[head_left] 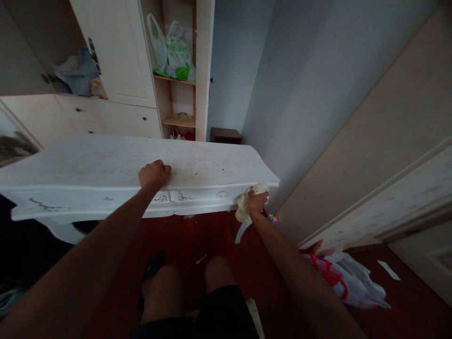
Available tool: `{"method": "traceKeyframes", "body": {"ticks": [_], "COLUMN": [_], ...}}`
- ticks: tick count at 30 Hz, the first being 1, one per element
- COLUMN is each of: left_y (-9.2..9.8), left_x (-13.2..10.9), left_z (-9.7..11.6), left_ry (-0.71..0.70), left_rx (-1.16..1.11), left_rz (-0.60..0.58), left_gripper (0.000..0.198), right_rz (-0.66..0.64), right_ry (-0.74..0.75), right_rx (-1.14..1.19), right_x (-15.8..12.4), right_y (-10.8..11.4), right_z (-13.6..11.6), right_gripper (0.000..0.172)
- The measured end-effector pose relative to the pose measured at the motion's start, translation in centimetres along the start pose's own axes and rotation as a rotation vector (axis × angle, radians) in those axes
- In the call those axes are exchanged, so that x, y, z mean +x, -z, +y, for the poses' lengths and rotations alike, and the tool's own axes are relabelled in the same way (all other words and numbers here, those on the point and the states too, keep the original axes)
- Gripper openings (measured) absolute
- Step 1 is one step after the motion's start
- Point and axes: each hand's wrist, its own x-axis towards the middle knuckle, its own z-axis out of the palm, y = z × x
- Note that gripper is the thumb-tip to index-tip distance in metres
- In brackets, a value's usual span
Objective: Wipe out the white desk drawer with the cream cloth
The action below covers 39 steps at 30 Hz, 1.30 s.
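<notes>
A white dressing table (197,162) with carved drawer fronts spans the view, its top marked with dark smudges. My left hand (154,174) rests on that top near the front edge, curled into a fist with nothing visible in it. At the right end, my right hand (257,201) grips a cream cloth (243,207), pressing it against the drawer front just below the overhanging top. A pale strip hangs down from the bunched cloth. Part of the drawer front behind the cloth is hidden.
Behind stands a white wardrobe (120,52) with open shelves holding plastic bags (180,56). A low brown box (226,135) sits by the wall. Large panels lean at right, near a red-handled plastic bag (356,278) on the dark red floor (197,235).
</notes>
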Motion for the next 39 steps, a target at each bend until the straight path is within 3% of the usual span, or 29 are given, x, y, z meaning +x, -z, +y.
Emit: {"method": "traceKeyframes", "body": {"ticks": [4, 7, 11, 15, 20, 23, 26, 31, 35, 39], "left_y": [-0.1, -0.1, -0.1, -0.2, -0.4, -0.7, -0.9, -0.9, -0.8, -0.8], "left_x": [0.1, 0.1, 0.0, 0.0, 0.1, 0.2, 0.3, 0.3, 0.2, 0.1], "left_z": [-0.1, -0.1, -0.1, -0.1, -0.3, -0.4, -0.5, -0.5, -0.5, -0.5], "left_ry": [0.005, -0.002, -0.001, -0.005, -0.003, -0.012, -0.015, -0.015, -0.007, -0.008], "left_rx": [0.006, 0.009, 0.005, -0.006, -0.017, -0.021, -0.011, -0.013, -0.017, -0.018], "left_rz": [0.000, 0.006, 0.012, 0.013, 0.024, 0.022, 0.038, 0.047, 0.043, 0.045], "left_gripper": [0.042, 0.041, 0.040, 0.039, 0.037, 0.037, 0.036, 0.035, 0.034, 0.034], "right_rz": [-0.017, -0.132, -0.085, -0.109, -0.200, -0.250, -0.281, -0.276, -0.378, -0.483], "right_ry": [-0.072, -0.001, 0.148, 0.332, 0.389, 0.475, 0.526, 0.446, 0.536, 0.683], "right_rx": [0.000, 0.028, -0.021, -0.148, -0.222, -0.185, -0.074, 0.098, 0.065, -0.107], "right_x": [-2.8, -6.6, -10.2, -10.2, -10.0, -11.4, -13.3, -17.1, -20.8, -22.6], "right_y": [-1.4, -3.5, -5.0, -3.5, -1.1, -1.0, -2.5, -7.0, -9.9, -10.7], "right_z": [-1.4, -2.6, -2.8, -2.1, -1.8, -1.9, -2.6, -5.1, -7.4, -8.7], "right_gripper": [0.049, 0.050, 0.056, 0.055, 0.053, 0.054, 0.054, 0.053, 0.055, 0.051]}}
